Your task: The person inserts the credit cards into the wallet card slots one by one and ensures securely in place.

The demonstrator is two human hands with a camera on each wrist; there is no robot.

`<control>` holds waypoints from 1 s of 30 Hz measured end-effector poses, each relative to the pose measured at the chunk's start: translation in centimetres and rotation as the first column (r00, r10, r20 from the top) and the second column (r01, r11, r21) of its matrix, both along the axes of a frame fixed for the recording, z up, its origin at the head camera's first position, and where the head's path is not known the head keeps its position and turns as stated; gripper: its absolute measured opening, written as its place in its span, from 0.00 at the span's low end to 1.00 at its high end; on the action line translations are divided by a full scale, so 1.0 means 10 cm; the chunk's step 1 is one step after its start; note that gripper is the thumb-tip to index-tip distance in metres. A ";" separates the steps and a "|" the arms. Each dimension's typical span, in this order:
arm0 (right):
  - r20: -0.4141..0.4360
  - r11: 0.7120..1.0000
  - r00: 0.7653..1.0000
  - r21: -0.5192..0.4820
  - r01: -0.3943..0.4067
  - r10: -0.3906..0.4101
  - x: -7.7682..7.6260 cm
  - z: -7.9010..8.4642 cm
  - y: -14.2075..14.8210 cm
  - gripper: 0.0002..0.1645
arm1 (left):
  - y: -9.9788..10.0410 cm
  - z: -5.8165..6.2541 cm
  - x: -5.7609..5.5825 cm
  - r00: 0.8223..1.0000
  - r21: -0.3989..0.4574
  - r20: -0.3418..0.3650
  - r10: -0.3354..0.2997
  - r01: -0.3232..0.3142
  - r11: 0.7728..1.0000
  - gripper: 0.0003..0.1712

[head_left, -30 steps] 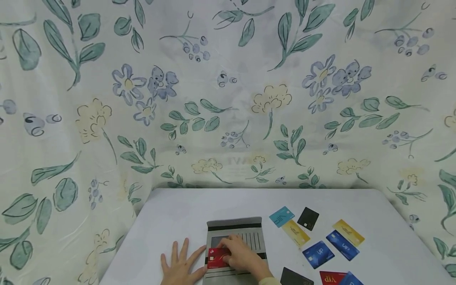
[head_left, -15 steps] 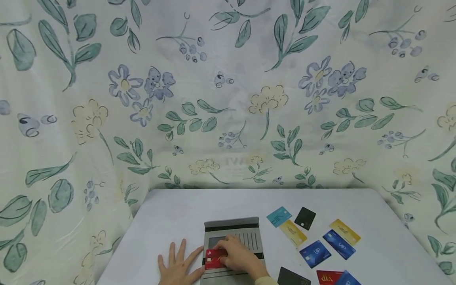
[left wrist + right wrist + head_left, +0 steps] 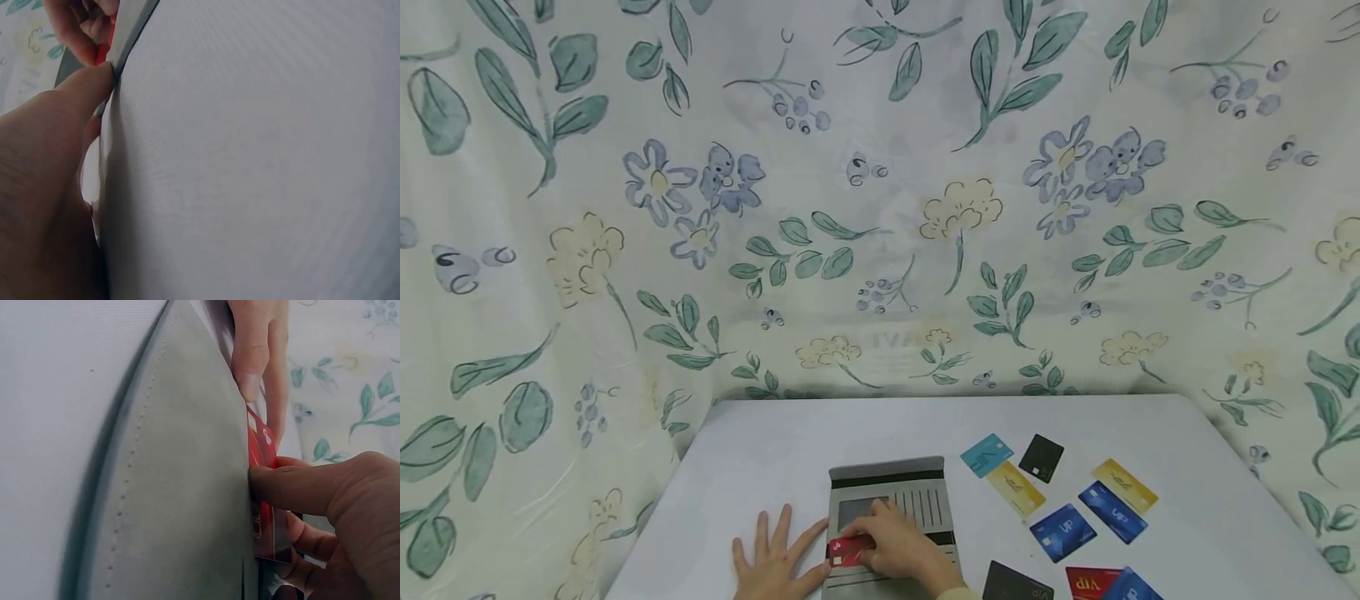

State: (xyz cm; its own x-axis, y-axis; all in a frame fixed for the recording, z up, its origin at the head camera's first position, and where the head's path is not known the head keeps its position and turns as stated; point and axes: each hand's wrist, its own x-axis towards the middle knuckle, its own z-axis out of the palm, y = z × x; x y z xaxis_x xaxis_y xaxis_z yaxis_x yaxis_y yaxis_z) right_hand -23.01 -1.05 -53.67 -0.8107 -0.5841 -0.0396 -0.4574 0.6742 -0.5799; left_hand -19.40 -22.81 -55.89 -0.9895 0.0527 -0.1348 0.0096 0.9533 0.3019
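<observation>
A grey wallet (image 3: 925, 504) with dark bands, a window and card slots lies spread open on the white table. My right hand (image 3: 898, 542) pinches a red bank card (image 3: 844, 552) at the wallet's left half. In the right wrist view the thumb is on the near face of the card (image 3: 264, 450) and fingers are behind it; the card stands along the wallet's edge. My left hand (image 3: 778, 562) rests with fingers spread on the table, its thumb and index fingertips at the wallet's left edge. The wallet's near end is cut off by the frame.
Loose cards lie right of the wallet: a light blue card (image 3: 987, 455), gold cards (image 3: 1017, 490), a black card (image 3: 1042, 458), blue cards (image 3: 1063, 533) and a red VIP card (image 3: 1090, 582). A dark card (image 3: 1017, 583) is nearest the wallet. A floral curtain (image 3: 880, 250) hangs behind the table.
Less of the red card shows in the head view; its upper edge has come down toward the near side, and the right fingers have shifted over it. The left hand keeps its place.
</observation>
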 end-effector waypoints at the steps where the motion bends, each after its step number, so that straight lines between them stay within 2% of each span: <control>1: 0.006 1.000 1.000 -0.006 0.006 -0.006 0.01 0.00 0.01 0.19 | 0.00 0.00 0.00 1.000 -0.003 0.000 0.000 0.000 1.000 0.44; 6: 0.001 0.999 0.999 -0.006 0.032 -0.032 0.04 0.01 0.02 0.16 | 0.01 -0.02 -0.01 1.000 -0.004 0.001 0.002 -0.002 1.000 0.45; 11: -0.019 1.000 1.000 0.011 0.024 -0.024 0.07 0.02 0.02 0.14 | 0.02 -0.01 -0.02 1.000 -0.006 0.016 0.003 -0.003 1.000 0.45; 20: -0.027 1.000 1.000 0.020 0.016 -0.015 0.11 -0.03 0.02 0.22 | 0.02 0.00 -0.02 0.999 -0.033 0.033 0.009 -0.008 0.999 0.46; 30: -0.054 0.998 0.998 0.039 0.043 -0.041 0.15 -0.04 -0.02 0.21 | 0.03 -0.02 -0.02 1.000 -0.063 0.011 0.011 -0.010 0.998 0.46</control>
State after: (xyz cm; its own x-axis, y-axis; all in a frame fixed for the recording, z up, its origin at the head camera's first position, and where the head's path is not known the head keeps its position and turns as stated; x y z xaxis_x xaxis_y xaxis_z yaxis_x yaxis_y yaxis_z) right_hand -21.53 -1.28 -54.09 -0.8360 -0.5484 -0.0183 -0.4580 0.7157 -0.5273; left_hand -19.64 -22.53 -56.10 -0.9884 0.0334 -0.1485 -0.0034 0.9705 0.2411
